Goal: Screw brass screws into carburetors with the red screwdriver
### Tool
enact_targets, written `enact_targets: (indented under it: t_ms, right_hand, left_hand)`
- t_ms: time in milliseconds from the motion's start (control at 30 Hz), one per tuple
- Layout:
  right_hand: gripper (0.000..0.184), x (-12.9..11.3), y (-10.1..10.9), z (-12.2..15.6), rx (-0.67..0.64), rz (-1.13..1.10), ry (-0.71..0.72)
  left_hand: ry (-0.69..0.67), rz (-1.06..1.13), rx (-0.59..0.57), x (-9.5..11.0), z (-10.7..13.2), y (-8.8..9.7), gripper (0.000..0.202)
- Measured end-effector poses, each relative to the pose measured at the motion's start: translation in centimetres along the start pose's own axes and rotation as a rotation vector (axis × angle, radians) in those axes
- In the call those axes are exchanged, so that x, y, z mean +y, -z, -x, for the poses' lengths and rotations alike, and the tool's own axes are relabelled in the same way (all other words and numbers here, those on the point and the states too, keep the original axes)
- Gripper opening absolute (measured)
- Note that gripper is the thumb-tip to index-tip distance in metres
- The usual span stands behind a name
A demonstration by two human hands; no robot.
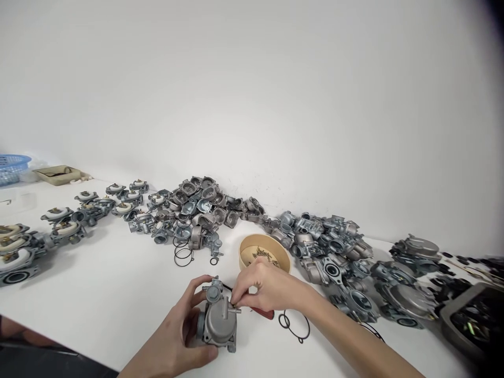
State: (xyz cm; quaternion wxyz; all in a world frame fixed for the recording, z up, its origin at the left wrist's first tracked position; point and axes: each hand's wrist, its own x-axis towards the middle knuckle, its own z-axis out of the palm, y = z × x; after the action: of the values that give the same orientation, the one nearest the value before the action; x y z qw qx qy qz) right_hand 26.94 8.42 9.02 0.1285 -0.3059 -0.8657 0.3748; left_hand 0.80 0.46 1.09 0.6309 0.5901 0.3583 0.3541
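My left hand [179,331] is wrapped around a grey metal carburetor [218,320] and holds it upright on the white table [98,294]. My right hand [262,289] is closed in a pinch at the carburetor's top right side. A red-handled tool [263,313] lies under that hand; whether the fingers grip it is unclear. A black rubber gasket ring [294,324] lies just right of the tool.
A tan bowl [264,252] with small parts stands behind my right hand. Piles of carburetor bodies [197,210] and covers [334,252] line the wall. Assembled units [59,220] sit at left, loose O-rings [183,254] in the middle, a blue basket [11,165] far left.
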Motion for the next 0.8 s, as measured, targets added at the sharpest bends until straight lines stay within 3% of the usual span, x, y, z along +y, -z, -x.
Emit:
enact_targets:
  t_ms: [133,267,600,733,800]
  right_hand:
    - [0.01,0.3,0.2,0.1,0.007,-0.019,0.065]
    - [0.012,0.4,0.4,0.3,-0.019,-0.033,0.126]
    - [0.014,-0.2,0.5,0.4,0.008,0.095,0.219]
    - [0.009,-1.0,0.8,0.7,0.166,0.129,0.204]
    - [0.005,-1.9,0.6,1.0,0.256,0.165,0.285]
  left_hand:
    - [0.023,-0.019,0.048,0.1,-0.1,-0.4,0.109]
    - [0.035,-0.023,0.026,0.6,-0.1,-0.5,0.105]
    - [-0.002,0.031,0.046,0.2,0.0,-0.3,0.106]
    - [-0.018,0.01,0.081,0.3,-0.1,-0.5,0.101]
    - [-0.031,-0.014,0.114,0.3,-0.2,-0.6,0.099]
